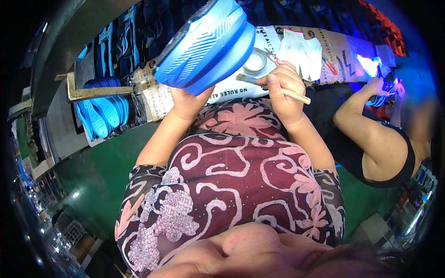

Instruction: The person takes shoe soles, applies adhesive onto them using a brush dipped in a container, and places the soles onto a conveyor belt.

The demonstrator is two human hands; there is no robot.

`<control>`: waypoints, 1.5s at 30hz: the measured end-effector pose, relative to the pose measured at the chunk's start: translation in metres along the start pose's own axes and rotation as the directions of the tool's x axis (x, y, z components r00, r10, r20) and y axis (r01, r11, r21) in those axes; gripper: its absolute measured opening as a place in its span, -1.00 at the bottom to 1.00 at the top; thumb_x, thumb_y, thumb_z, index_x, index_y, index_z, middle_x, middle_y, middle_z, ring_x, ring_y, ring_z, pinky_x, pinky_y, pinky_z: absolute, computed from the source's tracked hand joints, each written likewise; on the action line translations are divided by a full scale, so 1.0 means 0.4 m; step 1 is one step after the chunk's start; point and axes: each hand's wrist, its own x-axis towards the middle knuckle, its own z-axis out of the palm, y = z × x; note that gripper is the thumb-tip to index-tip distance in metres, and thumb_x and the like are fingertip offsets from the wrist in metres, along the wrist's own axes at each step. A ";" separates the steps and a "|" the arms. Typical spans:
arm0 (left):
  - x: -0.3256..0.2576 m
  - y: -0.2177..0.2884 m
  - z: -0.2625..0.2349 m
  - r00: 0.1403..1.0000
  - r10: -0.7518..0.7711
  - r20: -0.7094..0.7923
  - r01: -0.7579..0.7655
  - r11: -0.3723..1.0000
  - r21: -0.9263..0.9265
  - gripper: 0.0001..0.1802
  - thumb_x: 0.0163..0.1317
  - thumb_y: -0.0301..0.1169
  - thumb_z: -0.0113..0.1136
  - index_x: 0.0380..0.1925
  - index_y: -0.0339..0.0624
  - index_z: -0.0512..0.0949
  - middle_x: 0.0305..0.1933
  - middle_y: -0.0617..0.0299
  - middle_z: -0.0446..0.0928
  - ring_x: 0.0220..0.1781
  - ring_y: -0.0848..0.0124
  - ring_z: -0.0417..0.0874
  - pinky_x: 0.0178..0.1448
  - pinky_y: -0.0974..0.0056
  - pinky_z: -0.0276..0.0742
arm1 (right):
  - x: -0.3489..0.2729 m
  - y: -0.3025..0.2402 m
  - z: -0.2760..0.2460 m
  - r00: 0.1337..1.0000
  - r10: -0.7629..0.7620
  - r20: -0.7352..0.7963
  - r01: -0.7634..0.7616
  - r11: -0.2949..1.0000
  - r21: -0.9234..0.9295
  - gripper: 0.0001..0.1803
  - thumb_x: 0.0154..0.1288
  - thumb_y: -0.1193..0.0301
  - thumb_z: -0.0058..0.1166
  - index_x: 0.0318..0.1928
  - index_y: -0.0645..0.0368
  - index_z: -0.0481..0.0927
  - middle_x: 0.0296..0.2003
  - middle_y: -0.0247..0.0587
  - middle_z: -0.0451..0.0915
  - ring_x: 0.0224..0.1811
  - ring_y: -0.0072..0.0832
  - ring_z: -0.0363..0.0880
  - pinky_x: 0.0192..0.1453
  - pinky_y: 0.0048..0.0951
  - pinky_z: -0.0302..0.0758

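Note:
A thick light-blue shoe sole (208, 53) with ribbed sidewalls is raised over the bench, tilted, a dark strip along its far left edge. My left hand (189, 103) grips it from below, most of the fingers hidden behind it. In my right hand (286, 90) is a brush (297, 96) with a pale wooden handle, its bristles pointing left toward the sole but apart from it. Just beyond the bristles stands a small round dish (255, 62) with whitish contents. A small tool with pinkish handles (273, 58) lies beside the dish, partly hidden by my right hand.
Blue soles (103, 116) stack at the left behind a wooden bar (102, 93). A torn white sheet (301, 53) and a red-handled tool (330, 66) lie on the cardboard-covered bench (150, 99). At right, a co-worker's arm (371, 132) reaches toward a brightly lit blue item.

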 end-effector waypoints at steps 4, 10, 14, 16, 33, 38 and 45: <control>0.079 0.054 -0.038 0.953 -0.296 0.064 0.301 0.947 -0.115 -0.77 -0.07 -0.62 0.18 -0.31 -0.36 0.55 -0.27 0.15 0.56 -0.17 0.38 0.56 -0.05 0.30 0.45 | -0.013 0.005 -0.030 0.987 0.118 -0.111 -0.117 0.993 0.016 -0.69 0.26 0.43 -0.10 -0.58 0.29 0.58 -0.64 -0.23 0.52 -0.54 -0.41 0.43 -0.25 -0.39 0.36; 0.203 0.168 -0.116 0.681 -0.368 0.633 0.705 0.560 -0.434 -0.37 0.03 -0.45 0.17 0.11 -0.41 0.20 -0.05 0.03 0.46 -0.17 0.39 0.56 -0.12 0.34 0.51 | -0.077 0.018 -0.039 0.938 0.281 -0.205 -0.271 0.960 0.076 -0.67 0.28 0.44 -0.11 -0.59 0.30 0.55 -0.60 -0.19 0.51 -0.52 -0.43 0.45 -0.37 -0.42 0.36; 0.351 0.250 -0.028 0.306 -0.101 0.947 0.904 0.343 -0.255 -0.27 -0.06 -0.29 0.23 0.10 -0.43 0.22 -0.18 0.05 0.50 -0.52 0.54 0.54 -0.54 0.49 0.48 | -0.137 0.026 -0.048 0.913 0.296 -0.281 -0.295 0.954 0.048 -0.71 0.26 0.45 -0.07 -0.57 0.25 0.59 -0.65 -0.17 0.50 -0.56 -0.36 0.47 -0.40 -0.39 0.35; 0.449 0.267 0.108 0.402 0.020 0.915 0.797 0.484 -0.361 -0.34 -0.06 -0.33 0.20 0.07 -0.39 0.27 -0.28 0.11 0.52 -0.67 0.56 0.49 -0.66 0.49 0.43 | -0.138 0.009 -0.047 0.809 0.500 -0.309 -0.450 0.865 0.223 -0.71 0.28 0.43 -0.07 -0.55 0.27 0.59 -0.65 -0.20 0.51 -0.58 -0.45 0.46 -0.42 -0.44 0.35; 0.165 -0.048 0.005 0.355 -0.424 0.833 0.935 0.168 -0.313 -0.47 0.25 -0.15 0.04 0.16 -0.15 0.28 -0.09 0.07 0.52 -0.13 0.32 0.59 -0.01 0.30 0.51 | -0.121 0.075 -0.032 0.902 0.400 -0.163 -0.370 0.910 0.187 -0.46 0.42 0.19 -0.36 -0.50 0.34 0.53 -0.55 -0.19 0.50 -0.46 -0.49 0.46 -0.32 -0.48 0.40; -0.125 -0.107 -0.478 0.369 -0.886 0.280 0.929 0.339 -0.150 -0.53 0.19 -0.28 0.11 0.09 -0.19 0.36 -0.16 0.16 0.52 -0.20 0.43 0.53 -0.11 0.37 0.46 | 0.013 0.044 0.075 0.907 0.418 -0.046 -0.368 0.843 0.392 -0.46 0.45 0.22 -0.46 -0.49 0.31 0.49 -0.41 -0.18 0.41 -0.39 -0.53 0.35 -0.23 -0.53 0.33; -0.320 -0.261 -0.892 0.448 -0.557 -0.699 0.863 0.473 0.176 -0.35 0.06 -0.23 0.27 0.12 -0.30 0.32 0.03 -0.13 0.45 0.11 0.17 0.46 0.09 0.20 0.39 | 0.207 -0.106 0.372 0.856 -0.173 0.487 0.036 0.960 0.278 -0.75 0.31 0.32 -0.10 -0.28 0.21 0.58 -0.37 -0.16 0.57 -0.32 -0.33 0.52 -0.23 -0.40 0.42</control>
